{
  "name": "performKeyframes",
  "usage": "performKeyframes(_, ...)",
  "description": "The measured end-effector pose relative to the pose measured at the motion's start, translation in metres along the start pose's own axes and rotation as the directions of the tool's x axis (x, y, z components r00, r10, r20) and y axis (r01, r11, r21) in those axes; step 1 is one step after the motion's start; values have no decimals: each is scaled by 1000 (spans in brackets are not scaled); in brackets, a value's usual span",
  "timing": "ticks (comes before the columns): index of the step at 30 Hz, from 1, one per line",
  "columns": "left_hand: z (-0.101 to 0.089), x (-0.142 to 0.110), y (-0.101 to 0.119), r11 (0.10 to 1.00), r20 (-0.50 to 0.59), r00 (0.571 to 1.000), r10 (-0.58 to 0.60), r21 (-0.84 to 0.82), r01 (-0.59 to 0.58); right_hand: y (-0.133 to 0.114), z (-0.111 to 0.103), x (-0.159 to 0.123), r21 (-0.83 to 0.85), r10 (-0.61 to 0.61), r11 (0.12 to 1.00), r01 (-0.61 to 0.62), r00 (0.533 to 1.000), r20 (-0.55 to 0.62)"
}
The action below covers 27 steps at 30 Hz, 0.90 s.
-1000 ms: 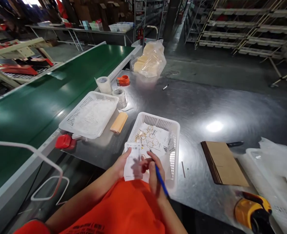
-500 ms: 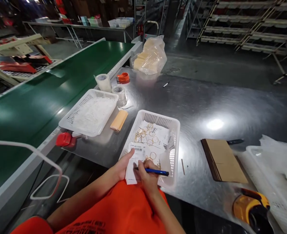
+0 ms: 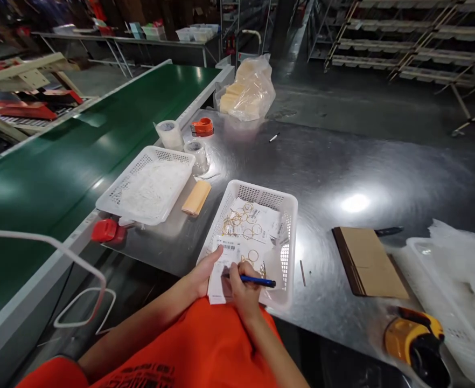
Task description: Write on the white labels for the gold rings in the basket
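As I look down from afar, my left hand [image 3: 202,276] clamps, thumb on top, a stack of white printed paper slips [image 3: 218,288] over the near-left part of a white perforated plastic basket [image 3: 292,205]; my right hand [image 3: 245,288] has its fingers pinched together on a slim blue pen [image 3: 257,281], angled across the slips. I judge the step as writing; the next move calls for steady paper and light strokes. Beyond, thin gold-coloured rings [image 3: 235,218] lie in the basket; farther off sits a clear plastic bag [image 3: 262,97] of pale-yellow pieces.
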<state>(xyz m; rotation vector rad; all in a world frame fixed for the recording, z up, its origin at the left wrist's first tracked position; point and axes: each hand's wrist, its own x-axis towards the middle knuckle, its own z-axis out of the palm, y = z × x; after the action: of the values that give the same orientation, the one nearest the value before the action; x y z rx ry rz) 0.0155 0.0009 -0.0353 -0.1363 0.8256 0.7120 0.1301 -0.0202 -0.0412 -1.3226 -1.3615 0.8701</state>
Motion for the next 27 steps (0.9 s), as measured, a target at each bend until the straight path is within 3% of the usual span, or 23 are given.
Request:
performKeyframes(9, 2, 0, -1, 1000, 33, 999, 18, -13, -18, 3, 1, -1, 4, 1, 1000, -1, 1000, -14)
performKeyframes(27, 3, -2, -1, 1000, -54, 998, -16, -18, 15, 6, 4, -3, 36, 79, 996, -79, 997, 4)
